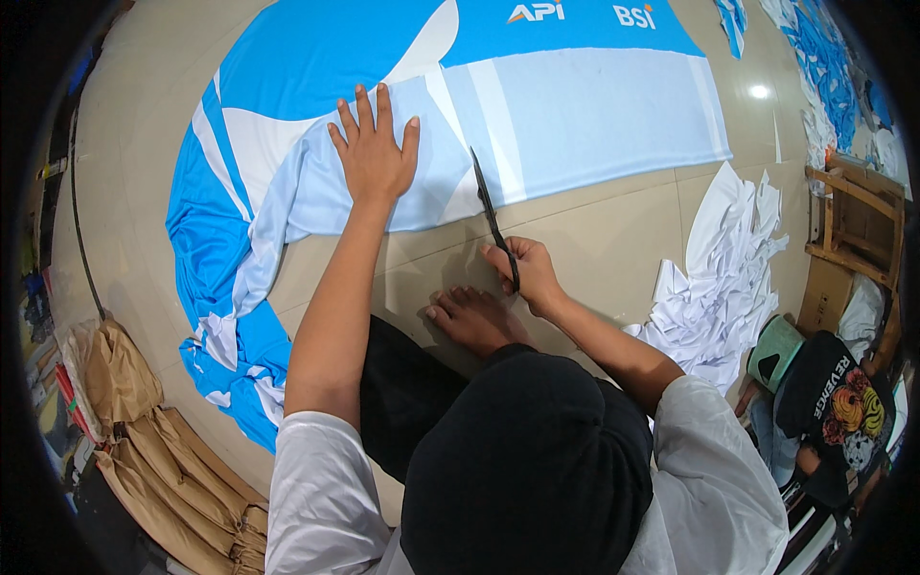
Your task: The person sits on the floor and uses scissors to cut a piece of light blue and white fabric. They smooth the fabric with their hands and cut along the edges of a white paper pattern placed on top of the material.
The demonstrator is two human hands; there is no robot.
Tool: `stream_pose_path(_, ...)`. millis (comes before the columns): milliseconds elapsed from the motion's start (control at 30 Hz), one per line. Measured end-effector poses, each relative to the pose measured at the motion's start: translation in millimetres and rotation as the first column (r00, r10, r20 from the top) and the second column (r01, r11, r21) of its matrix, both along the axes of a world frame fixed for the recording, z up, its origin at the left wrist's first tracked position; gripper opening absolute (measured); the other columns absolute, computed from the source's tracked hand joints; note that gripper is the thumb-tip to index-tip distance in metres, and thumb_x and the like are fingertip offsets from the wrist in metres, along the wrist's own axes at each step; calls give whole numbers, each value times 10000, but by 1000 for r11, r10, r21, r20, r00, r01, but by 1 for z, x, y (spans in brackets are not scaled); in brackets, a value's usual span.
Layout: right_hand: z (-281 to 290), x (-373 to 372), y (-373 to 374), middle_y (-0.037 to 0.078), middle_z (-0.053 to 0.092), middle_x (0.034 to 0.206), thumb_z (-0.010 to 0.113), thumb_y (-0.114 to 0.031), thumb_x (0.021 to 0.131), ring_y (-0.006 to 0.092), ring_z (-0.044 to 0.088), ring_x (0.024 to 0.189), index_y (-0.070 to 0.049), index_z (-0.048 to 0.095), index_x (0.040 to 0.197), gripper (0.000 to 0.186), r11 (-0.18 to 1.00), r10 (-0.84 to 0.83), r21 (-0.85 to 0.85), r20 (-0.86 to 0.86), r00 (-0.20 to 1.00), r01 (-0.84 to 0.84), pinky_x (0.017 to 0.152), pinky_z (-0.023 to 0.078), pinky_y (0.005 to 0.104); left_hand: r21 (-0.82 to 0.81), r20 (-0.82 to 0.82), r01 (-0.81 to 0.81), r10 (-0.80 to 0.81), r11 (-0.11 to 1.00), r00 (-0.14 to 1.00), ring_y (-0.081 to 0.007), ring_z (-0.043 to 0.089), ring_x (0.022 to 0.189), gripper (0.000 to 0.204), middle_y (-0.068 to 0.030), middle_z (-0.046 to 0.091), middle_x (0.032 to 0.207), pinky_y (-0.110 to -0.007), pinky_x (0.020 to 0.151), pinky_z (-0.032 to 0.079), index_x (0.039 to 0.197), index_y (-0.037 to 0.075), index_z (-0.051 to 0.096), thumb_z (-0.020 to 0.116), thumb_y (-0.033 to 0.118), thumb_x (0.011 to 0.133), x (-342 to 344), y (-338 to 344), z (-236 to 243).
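A wide piece of blue and white printed fabric (pixel 297 57) lies on the floor, part of it folded over so its pale blue underside (pixel 594 120) shows. My left hand (pixel 377 158) presses flat on the pale side, fingers spread. In my right hand (pixel 527 268) is a pair of black scissors (pixel 491 216), held by the handles just off the near edge of the fabric. Their blades point away from me and overlap the cloth beside a white stripe; whether they are apart is too small to tell. More blue fabric (pixel 206 240) bunches up at the left.
White fabric scraps (pixel 719 278) are heaped on the tiled floor (pixel 613 225) at the right. Blue and white offcuts (pixel 829 72) pile up at the far right, near a wooden frame (pixel 867 206). Brown wrapping paper (pixel 172 479) lies lower left. My bare foot (pixel 474 321) rests near the scissors.
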State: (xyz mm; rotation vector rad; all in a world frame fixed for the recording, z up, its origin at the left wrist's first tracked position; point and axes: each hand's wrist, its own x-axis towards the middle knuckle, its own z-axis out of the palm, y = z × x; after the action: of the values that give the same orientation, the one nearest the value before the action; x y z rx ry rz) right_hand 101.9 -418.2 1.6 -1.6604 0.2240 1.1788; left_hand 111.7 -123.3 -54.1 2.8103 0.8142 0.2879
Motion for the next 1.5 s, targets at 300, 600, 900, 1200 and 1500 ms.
stream_pose_path(300, -5, 6, 7, 8, 583, 610, 842, -355, 973, 97, 524, 489, -69, 627, 765, 414, 999, -28, 29, -12, 1000, 28, 443, 392, 276, -3, 17, 0, 0, 1000, 1000, -509, 148, 1671, 778, -227, 266, 1805, -690, 1324, 91, 1748, 140, 324, 439, 588, 1122, -1, -1, -1)
stream_pose_path(600, -4, 6, 10, 10, 585, 606, 842, -327, 975, 90, 527, 483, -52, 630, 761, 408, 999, -28, 21, -3, 1000, 28, 434, 395, 271, 5, 9, 0, 0, 1000, 1000, -511, 146, 1670, 780, -224, 264, 1806, -691, 1323, 94, 1752, 148, 316, 434, 594, 1122, 0, -1, -1)
stream_pose_path(900, -2, 12, 14, -10, 576, 590, 828, -284, 980, 78, 502, 460, -87, 615, 747, 372, 1000, -11, 17, 24, 1000, 11, 447, 377, 260, 16, 6, -2, 2, 1000, 1000, -506, 149, 1671, 778, -222, 266, 1806, -691, 1324, 96, 1753, 152, 311, 433, 591, 1123, 0, -1, -1)
stream_pose_path(1200, -2, 26, 28, -4, 562, 580, 831, -303, 966, 99, 505, 456, -93, 575, 737, 403, 998, -33, 56, -4, 999, 33, 431, 376, 274, 2, 11, -1, 1, 1000, 1000, -507, 148, 1670, 777, -223, 269, 1804, -692, 1324, 94, 1751, 151, 319, 437, 590, 1121, 0, -1, 1)
stream_pose_path(1500, -5, 26, 30, 2, 571, 591, 848, -293, 966, 103, 512, 461, -81, 604, 749, 390, 998, -37, 45, 2, 999, 37, 433, 381, 279, -8, 12, 4, -4, 1000, 1000, -514, 146, 1669, 778, -228, 263, 1805, -700, 1318, 103, 1747, 143, 327, 442, 589, 1120, 0, -1, 2)
